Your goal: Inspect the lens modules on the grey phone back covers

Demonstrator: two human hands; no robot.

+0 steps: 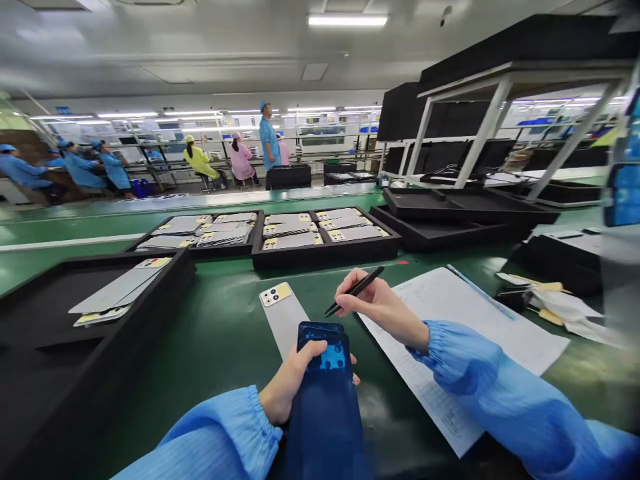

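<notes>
The left grip [295, 380] is clamped on a blue plastic sheet [325, 413]; the right grip [375, 300] pinches black tweezers [356, 291], tips aimed left at a pale phone back panel [283, 319], lying lengthwise toward the far edge of the green tabletop [225, 347], nearer the left hand.

Nothing you can actually read here, folks! On your bench, the sheet of paper [450, 347] carries printed rows, but they're far too small to make out. The yellow patch [283, 291] on the pale back panel [285, 327] shows no legible characters, and way off down the hall, that little blue sign [63, 110] is just a blur.
</notes>
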